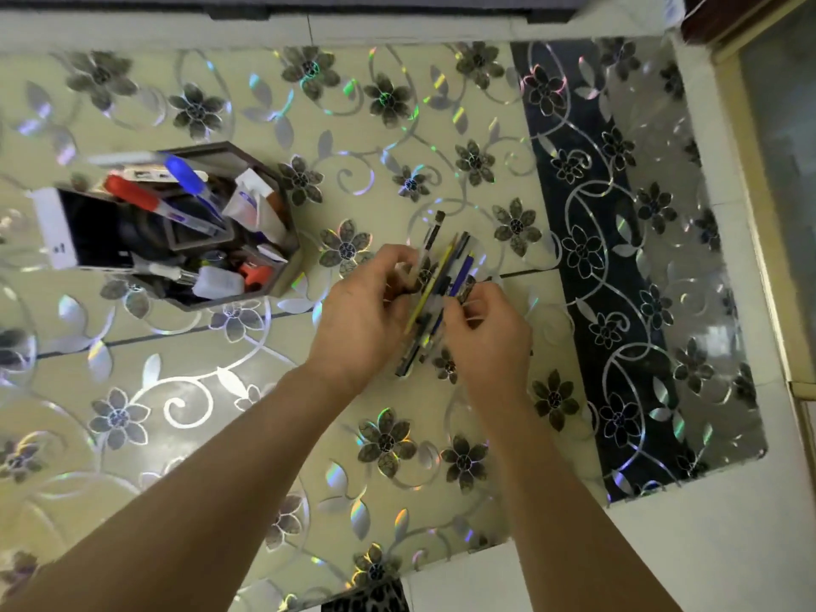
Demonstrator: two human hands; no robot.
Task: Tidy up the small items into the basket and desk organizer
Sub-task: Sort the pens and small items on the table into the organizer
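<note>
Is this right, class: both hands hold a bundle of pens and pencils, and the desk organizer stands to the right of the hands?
Not quite. The head view shows the left hand and right hand holding the bundle of pens and pencils, but the desk organizer stands to the left of the hands, not the right.

Hardly any writing can be read. A white box [55, 229] standing in the desk organizer [282, 214] bears a small dark mark near its lower edge that looks like "x1"; print on the markers and tubes there is too blurred.
</note>
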